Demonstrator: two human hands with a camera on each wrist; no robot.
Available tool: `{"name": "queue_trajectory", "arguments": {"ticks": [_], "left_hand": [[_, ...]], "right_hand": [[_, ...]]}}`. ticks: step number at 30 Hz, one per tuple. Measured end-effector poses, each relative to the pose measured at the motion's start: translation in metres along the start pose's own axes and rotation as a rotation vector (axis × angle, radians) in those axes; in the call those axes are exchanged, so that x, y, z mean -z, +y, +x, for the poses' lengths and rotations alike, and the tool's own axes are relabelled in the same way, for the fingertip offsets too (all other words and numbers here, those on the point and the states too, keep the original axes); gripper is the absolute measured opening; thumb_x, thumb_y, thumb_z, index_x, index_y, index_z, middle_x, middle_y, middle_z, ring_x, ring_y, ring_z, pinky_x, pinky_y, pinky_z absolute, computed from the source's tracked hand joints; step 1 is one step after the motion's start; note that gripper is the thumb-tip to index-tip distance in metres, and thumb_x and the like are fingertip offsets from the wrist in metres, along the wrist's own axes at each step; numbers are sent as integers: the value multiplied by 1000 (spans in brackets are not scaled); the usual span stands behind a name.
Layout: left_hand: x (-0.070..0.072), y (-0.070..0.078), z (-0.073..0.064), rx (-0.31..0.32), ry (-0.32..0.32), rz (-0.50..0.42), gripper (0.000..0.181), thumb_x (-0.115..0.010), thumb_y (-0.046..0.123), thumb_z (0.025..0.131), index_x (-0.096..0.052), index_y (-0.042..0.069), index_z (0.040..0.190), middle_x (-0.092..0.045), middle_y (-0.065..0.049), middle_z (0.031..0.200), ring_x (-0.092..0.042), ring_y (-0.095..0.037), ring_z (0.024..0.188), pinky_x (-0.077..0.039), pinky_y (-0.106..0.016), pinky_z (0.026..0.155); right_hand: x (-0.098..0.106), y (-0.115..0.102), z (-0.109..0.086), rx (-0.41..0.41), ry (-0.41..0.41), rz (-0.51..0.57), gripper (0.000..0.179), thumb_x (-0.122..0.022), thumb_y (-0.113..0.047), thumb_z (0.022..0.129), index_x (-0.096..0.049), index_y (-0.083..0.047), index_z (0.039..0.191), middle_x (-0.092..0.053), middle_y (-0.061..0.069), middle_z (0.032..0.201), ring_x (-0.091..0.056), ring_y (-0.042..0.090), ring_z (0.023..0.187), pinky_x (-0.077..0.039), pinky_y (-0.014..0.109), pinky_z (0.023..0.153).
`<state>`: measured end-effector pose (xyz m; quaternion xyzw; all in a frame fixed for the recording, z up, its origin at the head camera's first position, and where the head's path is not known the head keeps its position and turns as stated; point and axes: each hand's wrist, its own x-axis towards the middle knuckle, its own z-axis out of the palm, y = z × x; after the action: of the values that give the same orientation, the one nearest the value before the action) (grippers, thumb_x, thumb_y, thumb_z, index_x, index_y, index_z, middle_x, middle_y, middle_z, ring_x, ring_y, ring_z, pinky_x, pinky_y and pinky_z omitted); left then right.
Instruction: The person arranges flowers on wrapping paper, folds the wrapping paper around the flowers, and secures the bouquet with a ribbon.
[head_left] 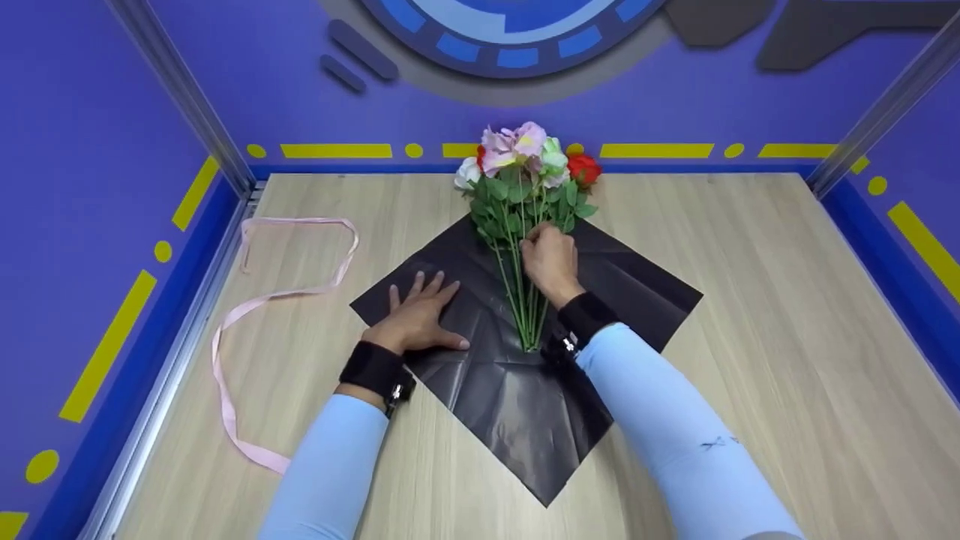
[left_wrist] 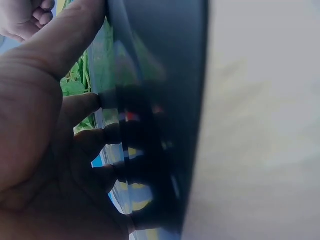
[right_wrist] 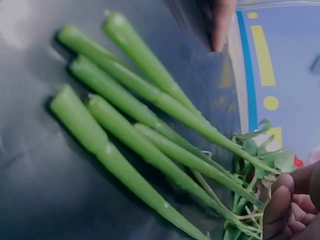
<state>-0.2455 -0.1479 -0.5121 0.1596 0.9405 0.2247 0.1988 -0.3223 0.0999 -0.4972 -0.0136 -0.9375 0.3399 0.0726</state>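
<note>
A bouquet of flowers (head_left: 517,154) with pink, white, pale green and red heads lies on a black sheet of wrapping paper (head_left: 517,405), its heads past the sheet's far corner. My right hand (head_left: 551,262) pinches the flower stems (head_left: 517,300) just below the leaves. In the right wrist view the thick cut ends of the green stems (right_wrist: 125,125) fan out over the sheet, with the curled fingers (right_wrist: 277,205) at their thin part. My left hand (head_left: 414,319) rests on the left part of the sheet, fingers spread; in the left wrist view its fingertips (left_wrist: 112,134) touch the dark surface.
A long pink ribbon (head_left: 225,375) winds over the left of the wooden table (head_left: 787,360), one end passing under the left sleeve (head_left: 330,465). Blue panels (head_left: 675,97) with yellow marks stand at the back and both sides, close behind the flower heads.
</note>
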Motion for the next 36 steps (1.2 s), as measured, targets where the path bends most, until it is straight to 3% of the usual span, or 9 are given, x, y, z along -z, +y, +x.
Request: {"name": "queue_trajectory", "arguments": {"ticks": [4,7,13,20,27,36], "left_hand": [[-1,0,1,0,4,2,108,-82,57,84,-23,24,169,-5,-10,178,9,-39,163,14,-73,122],[-1,0,1,-1,10,2,108,-82,57,84,-24,23,168,-6,-10,177,8,-39,163,14,-73,122],[-1,0,1,-2,9,8,109,-82,57,84,-23,23,169,-5,-9,178,8,-39,163,13,-73,122],[-2,-1,1,0,11,11,109,-82,58,84,-23,23,169,-5,-10,177,9,-39,163,12,-73,122],[-1,0,1,1,0,15,108,-81,59,85,-22,24,169,-4,-9,178,9,-38,163,13,-73,122],[-1,-1,1,0,7,8,108,-82,57,85,-23,23,169,-6,-10,178,8,-40,163,12,-73,122]], "right_hand": [[-6,0,4,27,-21,-61,31,-56,-15,101,-49,-15,70,-45,1,61,-51,26,60,-45,39,66],[-8,-1,6,27,-38,-109,39,-52,-15,97,-34,-19,64,-30,-2,56,-42,24,53,-38,37,59],[-9,-4,5,-38,-77,-180,38,-52,-21,99,-39,-21,63,-42,1,57,-55,29,58,-42,41,57],[-10,-4,6,-47,-73,-231,27,-54,-22,98,-50,-17,72,-58,9,68,-67,35,72,-52,48,63],[-9,-3,6,-64,-84,-196,20,-50,-21,101,-52,-16,82,-56,10,71,-65,35,71,-44,42,60],[-8,2,5,-41,-59,-185,29,-55,-28,104,-48,-17,78,-55,10,68,-66,36,72,-49,46,65]]}}
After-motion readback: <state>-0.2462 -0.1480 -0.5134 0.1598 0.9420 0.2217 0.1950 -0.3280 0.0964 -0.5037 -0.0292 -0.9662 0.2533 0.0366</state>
